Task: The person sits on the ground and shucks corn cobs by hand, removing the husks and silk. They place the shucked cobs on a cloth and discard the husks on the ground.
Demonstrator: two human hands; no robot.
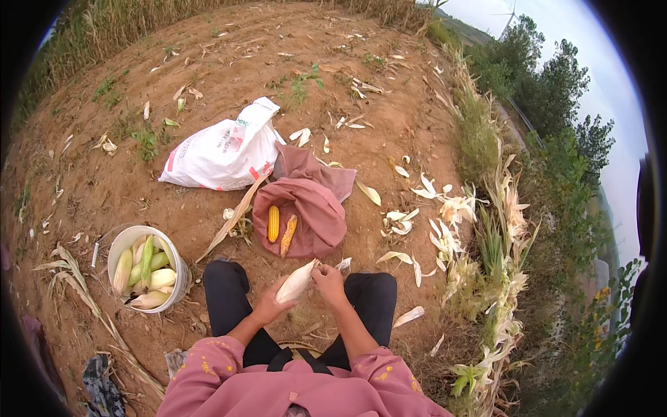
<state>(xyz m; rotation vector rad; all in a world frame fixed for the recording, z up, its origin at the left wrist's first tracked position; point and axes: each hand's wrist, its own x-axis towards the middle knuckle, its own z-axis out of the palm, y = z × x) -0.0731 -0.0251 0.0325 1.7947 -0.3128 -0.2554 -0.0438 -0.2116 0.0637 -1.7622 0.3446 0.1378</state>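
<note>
An ear of corn [297, 281], still wrapped in its pale husk, is held tilted above my lap. My left hand [271, 300] is wrapped round its lower end. At the upper tip, my right hand [328, 283] pinches the husk with closed fingers. Just beyond my knees lies an open reddish-brown cloth sack [323, 215]. Inside it rest a bare yellow corn cob [273, 224] and a second, patchier cob [288, 235]. A white bucket [182, 278] at my left contains several unhusked ears [146, 260], green and pale.
A full white woven sack [215, 156] lies beyond the cloth sack. Loose husks [445, 240] are scattered at the right, beside a strip of weeds and bushes [549, 278]. Dry stalks [104, 316] lie near the bucket. A dark patterned cloth [103, 386] is at lower left.
</note>
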